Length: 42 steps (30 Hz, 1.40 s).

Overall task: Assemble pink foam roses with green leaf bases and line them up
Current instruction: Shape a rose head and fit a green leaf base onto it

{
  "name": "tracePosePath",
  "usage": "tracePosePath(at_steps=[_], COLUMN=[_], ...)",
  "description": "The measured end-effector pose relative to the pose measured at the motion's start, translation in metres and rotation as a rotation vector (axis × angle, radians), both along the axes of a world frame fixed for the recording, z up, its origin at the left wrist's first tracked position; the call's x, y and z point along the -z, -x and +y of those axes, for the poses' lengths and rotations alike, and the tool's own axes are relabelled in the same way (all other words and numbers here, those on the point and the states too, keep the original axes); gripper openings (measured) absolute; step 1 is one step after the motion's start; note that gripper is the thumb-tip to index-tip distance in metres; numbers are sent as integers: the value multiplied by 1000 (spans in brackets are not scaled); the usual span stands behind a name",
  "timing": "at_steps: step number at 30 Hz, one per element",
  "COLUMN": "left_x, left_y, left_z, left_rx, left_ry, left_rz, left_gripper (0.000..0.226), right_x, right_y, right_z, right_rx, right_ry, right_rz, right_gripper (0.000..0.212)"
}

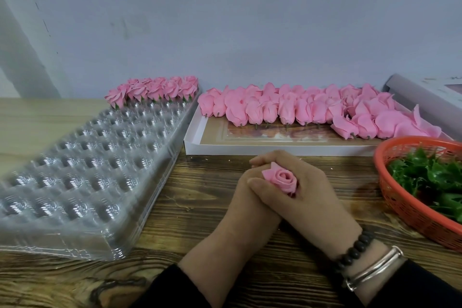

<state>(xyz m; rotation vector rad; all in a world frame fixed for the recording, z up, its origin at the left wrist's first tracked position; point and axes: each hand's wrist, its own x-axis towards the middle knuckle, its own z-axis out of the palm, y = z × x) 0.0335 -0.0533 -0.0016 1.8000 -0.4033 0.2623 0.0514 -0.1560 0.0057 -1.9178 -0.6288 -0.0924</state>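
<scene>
A pink foam rose (pixel 282 179) faces up between both my hands at the table's middle. My right hand (pixel 303 190) curls round it from the right, and my left hand (pixel 246 204) grips it from the left, partly under the right one. Whether a green base sits under this rose is hidden. Finished roses with green bases (pixel 155 91) stand in rows at the far end of the clear plastic cell tray (pixel 82 177). Bare pink roses (pixel 300 109) lie in a white cardboard box (pixel 195 142). Green leaf bases (pixel 430 177) fill an orange basket (pixel 400 202).
The wooden table (pixel 195 207) runs up to a pale wall. A grey box lid (pixel 422 97) leans at the far right behind the basket. My right wrist wears a bead bracelet and a metal bangle (pixel 375 267).
</scene>
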Motion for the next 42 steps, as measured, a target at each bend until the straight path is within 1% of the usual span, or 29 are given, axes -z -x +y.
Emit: tracePosePath(at_steps=[3, 7, 9, 10, 11, 13, 14, 16, 18, 20, 21, 24, 26, 28, 30, 32, 34, 35, 37, 39, 40, 41, 42], left_x=[1, 1, 1, 1, 1, 2, 2, 2, 3, 3, 2, 1, -2, -5, -6, -3, 0, 1, 2, 1, 1, 1, -1], left_y=[-1, -1, -1, -2, -3, -4, -3, -1, 0, 4, 5, 3, 1, 1, 1, -3, -6, -6, -6, -7, -8, -9, -9], left_z=[1, 3, 4, 5, 6, 6, 6, 1, -2, -2, -1, 3, 6, 7, 9, 10, 9, 8, 8, 11, 13, 15, 16], left_rx=[2, 27, 4, -11, -30, -66, -69, -78, -108, -139, -165, -313, -377, -389, -409, -408, -382, -350, -272, -175, -133, -99, -70], left_ry=[73, 148, 96, 64, 44, 0, -27, -114, -150, -110, -125, -301, -403, -475, -507, -545, -501, -437, -258, -56, 17, 46, 35], left_rz=[-24, -35, -35, -30, -20, -8, -10, -12, 7, 59, 75, 8, -74, -157, -179, -146, -61, 0, 134, 275, 329, 365, 377], left_gripper=[20, 8, 5, 5, 8, 23, 26, 14, 17, 27, 27, 16, 14, 15, 13, 13, 13, 19, 34, 46, 50, 50, 46], right_x=[1, 4, 3, 3, 2, 1, 0, 0, 1, 1, 2, 1, 2, 3, 4, 4, 3, 3, 0, -1, -2, -3, -4], right_y=[-4, -9, -8, -7, -6, -2, 0, 3, 5, 6, 6, 4, 3, 2, 2, 2, 0, -1, -4, -7, -7, -6, -5], right_z=[-5, -10, -11, -11, -10, -6, -4, -1, 3, 5, 5, 4, 3, 5, 7, 6, 4, 1, -5, -10, -11, -11, -11], right_rx=[-62, -101, -131, -131, -117, -74, -55, -13, 20, 47, 73, 220, 267, 234, 184, 155, 128, 114, 89, 60, 40, 21, -1], right_ry=[67, 94, 47, -4, -67, -194, -239, -241, -164, -109, -104, -75, -61, -94, -129, -137, -144, -149, -135, -82, -53, -34, -22], right_rz=[31, 73, 105, 87, 44, -34, -56, -101, -144, -161, -182, -306, -288, -195, -122, -93, -56, -33, -36, -80, -98, -120, -151], right_gripper=[51, 74, 86, 87, 79, 57, 50, 40, 34, 33, 33, 34, 30, 22, 14, 10, 11, 11, 15, 26, 25, 21, 16])
